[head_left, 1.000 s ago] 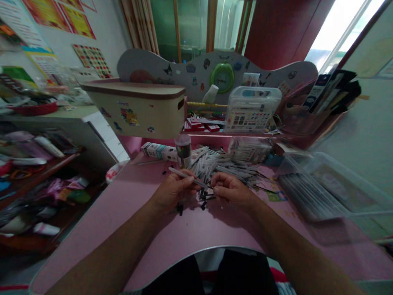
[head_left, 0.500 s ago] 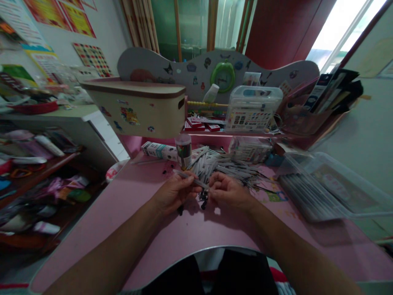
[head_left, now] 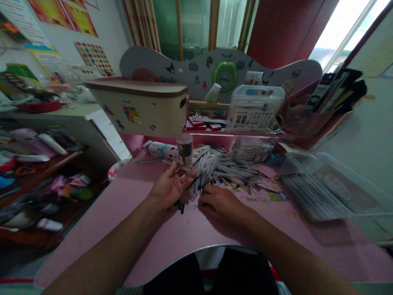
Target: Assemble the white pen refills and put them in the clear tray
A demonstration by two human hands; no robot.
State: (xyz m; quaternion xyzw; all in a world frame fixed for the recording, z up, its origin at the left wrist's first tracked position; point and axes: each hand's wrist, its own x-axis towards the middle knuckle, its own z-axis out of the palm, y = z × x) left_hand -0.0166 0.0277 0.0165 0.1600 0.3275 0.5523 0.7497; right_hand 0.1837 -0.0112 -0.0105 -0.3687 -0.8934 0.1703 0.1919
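My left hand (head_left: 168, 187) is raised over the pink desk (head_left: 135, 221), palm turned up. A thin translucent pen barrel (head_left: 184, 167) is pinched between its thumb and forefinger, while its other fingers are loosely curled. Down at the desk, my right hand (head_left: 224, 203) has its fingertips closed where small black parts lie; what they grip is mostly hidden. Small black pen caps (head_left: 182, 208) lie just below my left hand. Behind both hands spreads a heap of whitish pen barrels (head_left: 215, 164), with thin dark refills (head_left: 264, 188) at its right side.
A clear cylindrical tub (head_left: 184, 145) and a long printed box (head_left: 159, 149) stand behind the left hand. To the right, an open clear plastic case (head_left: 310, 196) holds a row of pens. Above, the shelf carries a cream bin (head_left: 138, 108) and a clear marker case (head_left: 256, 108).
My hands have moved apart. The left has turned palm up with the barrel and shifted slightly left; the right has left the barrel's end and dropped onto the small black parts.
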